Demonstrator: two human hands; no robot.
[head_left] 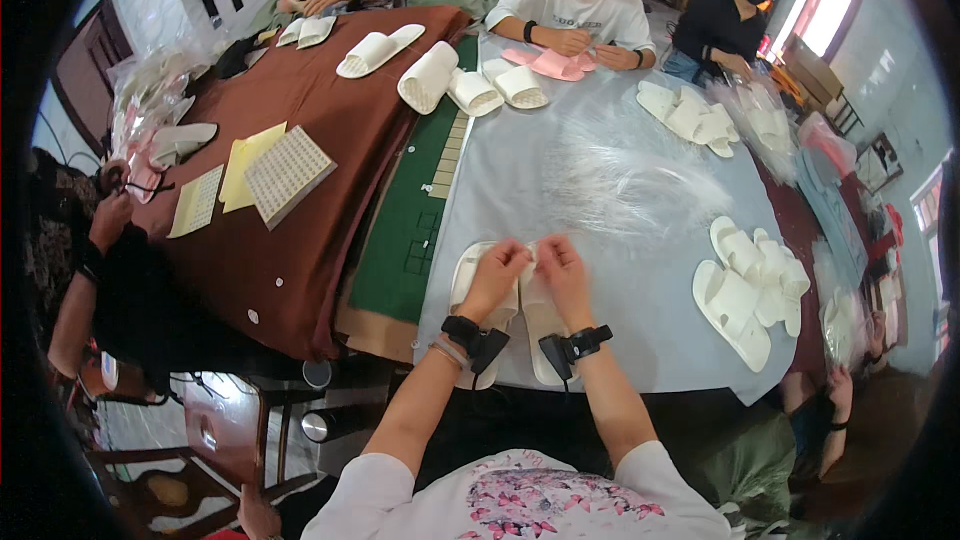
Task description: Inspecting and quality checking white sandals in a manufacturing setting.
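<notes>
A pair of white slippers lies in front of me on the grey cloth: the left slipper (465, 272) and the right slipper (537, 312), side by side. Above them, near their far ends, my left hand (497, 275) and my right hand (565, 273) come close together. Both are closed in a pinch, fingertips almost meeting. Anything between the fingers is too small and blurred to name. My hands and wrists cover part of both slippers. Beyond them spreads a heap of thin, clear plastic strands (635, 180).
White slippers lie at the right (733, 315), far right (685, 115) and far middle (428, 78). Sticker sheets (290, 175) rest on the brown cloth (290, 280) at left. Across the table a person handles pink slippers (555, 64). Other people work around the tables.
</notes>
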